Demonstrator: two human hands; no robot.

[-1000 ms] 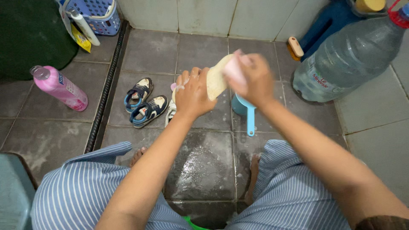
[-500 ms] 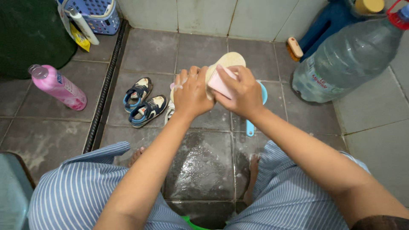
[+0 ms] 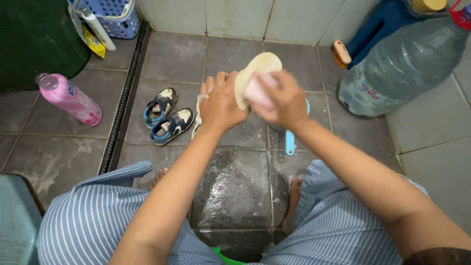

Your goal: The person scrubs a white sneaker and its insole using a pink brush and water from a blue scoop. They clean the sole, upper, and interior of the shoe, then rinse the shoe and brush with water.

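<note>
Gripping a small shoe (image 3: 255,71) sole-up, the left hand (image 3: 221,105) clamps its near end, so the pale, smooth oval sole runs lengthwise away from the person, tip toward the tiled wall (image 3: 235,17). The right hand (image 3: 282,100) is closed on a pink brush (image 3: 257,92), pressed against the sole; it is blurred. The shoe's upper is hidden behind the hands. Just left, a pair of blue shoes (image 3: 167,120) lies on the wet grey floor tiles (image 3: 235,191).
</note>
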